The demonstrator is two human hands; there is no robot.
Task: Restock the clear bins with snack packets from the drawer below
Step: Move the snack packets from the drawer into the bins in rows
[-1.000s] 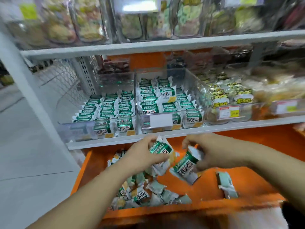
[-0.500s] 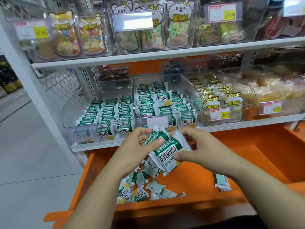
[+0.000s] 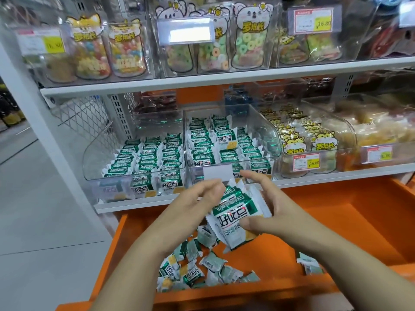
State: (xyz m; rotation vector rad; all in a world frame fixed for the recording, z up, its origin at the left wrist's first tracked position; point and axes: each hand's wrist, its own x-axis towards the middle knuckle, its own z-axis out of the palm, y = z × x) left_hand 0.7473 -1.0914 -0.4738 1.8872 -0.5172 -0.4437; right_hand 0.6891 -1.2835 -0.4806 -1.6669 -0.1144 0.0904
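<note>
- Snack packets [image 3: 238,215], a small green-and-white stack, sit between both hands above the open orange drawer [image 3: 336,230], just in front of the lower shelf [image 3: 134,204].
- The right hand [image 3: 274,212] grips the stack from the right, with the thumb pressed on the front packet's face and the fingers curled over the top.
- The left hand [image 3: 193,205] holds the stack from the left, fingers curved against its upper left edge. Its thumb is hidden.
- Loose packets [image 3: 197,268] of the same kind lie heaped in the drawer's near left part. A lone packet [image 3: 311,265] lies well apart to the right.
- On the lower shelf, the left clear bin [image 3: 96,153] holds three neat rows of these packets in its front half.
- The middle clear bin [image 3: 269,135], touching it on the right, holds rows reaching further back.
- Further right stands a bin of cat-faced pouches [image 3: 298,140] with a red-and-yellow price tag [image 3: 306,162] on its front.
- Pouches of ring-shaped gummy sweets [image 3: 247,41] stand upright on the shelf above.
</note>
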